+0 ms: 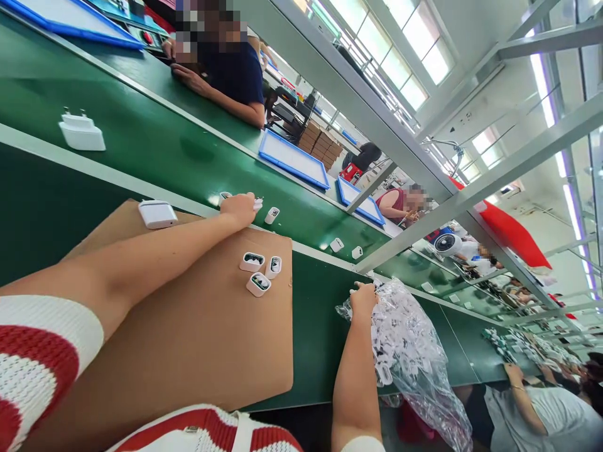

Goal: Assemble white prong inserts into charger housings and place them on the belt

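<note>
My left hand (241, 207) reaches across the brown cardboard mat (202, 339) to the edge of the green conveyor belt (155, 144), fingers curled on a small white plastic shell (257, 203). My right hand (363, 297) rests closed on the top of a clear plastic bag (409, 351) full of small white parts. Three open white charger shells (260, 271) lie together on the mat. A closed white charger body (157, 214) sits at the mat's far left corner.
A white plug adapter (81, 131) and loose white shells (272, 215) ride the belt. Blue-framed trays (293, 159) lie on the far side, where a person in dark blue leans on the table. Other workers sit further down the line.
</note>
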Tool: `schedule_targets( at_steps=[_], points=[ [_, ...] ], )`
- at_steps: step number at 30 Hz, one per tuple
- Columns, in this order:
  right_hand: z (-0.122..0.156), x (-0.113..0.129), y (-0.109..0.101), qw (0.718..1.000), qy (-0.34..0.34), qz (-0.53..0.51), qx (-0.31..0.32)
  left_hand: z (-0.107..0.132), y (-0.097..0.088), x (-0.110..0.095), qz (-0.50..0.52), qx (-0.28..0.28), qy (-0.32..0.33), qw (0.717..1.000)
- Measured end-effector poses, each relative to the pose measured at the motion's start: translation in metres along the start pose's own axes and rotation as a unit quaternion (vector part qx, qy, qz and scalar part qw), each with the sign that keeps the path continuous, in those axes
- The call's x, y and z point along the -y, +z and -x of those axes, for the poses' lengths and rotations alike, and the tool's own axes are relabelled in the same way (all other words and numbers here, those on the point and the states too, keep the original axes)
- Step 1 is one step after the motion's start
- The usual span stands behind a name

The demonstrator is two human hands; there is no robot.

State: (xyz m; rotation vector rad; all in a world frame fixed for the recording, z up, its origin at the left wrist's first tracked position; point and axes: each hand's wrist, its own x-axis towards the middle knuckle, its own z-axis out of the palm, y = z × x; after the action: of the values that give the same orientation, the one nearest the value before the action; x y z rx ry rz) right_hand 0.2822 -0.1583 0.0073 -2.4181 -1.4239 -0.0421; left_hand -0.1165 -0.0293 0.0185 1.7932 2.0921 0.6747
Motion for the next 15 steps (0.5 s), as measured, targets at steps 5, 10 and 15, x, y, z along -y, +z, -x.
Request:
schedule_targets(
  at_steps=[5,10,15],
  points=[
    [-0.011,-0.008,-0.001,0.994,-0.028,-0.094,-0.045,0.003,-0.016,0.014,-0.029,-0.058,0.049,0.997],
    [0.007,0.019,0.01,0.889,-0.042,-0.453,0.046,-0.01,-0.05,0.049,-0.039,-0.011,0.004,0.999],
    [0.039,0.045,0.019,0.749,-0.025,-0.629,0.207,-0.02,-0.075,0.072,-0.012,0.063,-0.043,0.997]
  ],
)
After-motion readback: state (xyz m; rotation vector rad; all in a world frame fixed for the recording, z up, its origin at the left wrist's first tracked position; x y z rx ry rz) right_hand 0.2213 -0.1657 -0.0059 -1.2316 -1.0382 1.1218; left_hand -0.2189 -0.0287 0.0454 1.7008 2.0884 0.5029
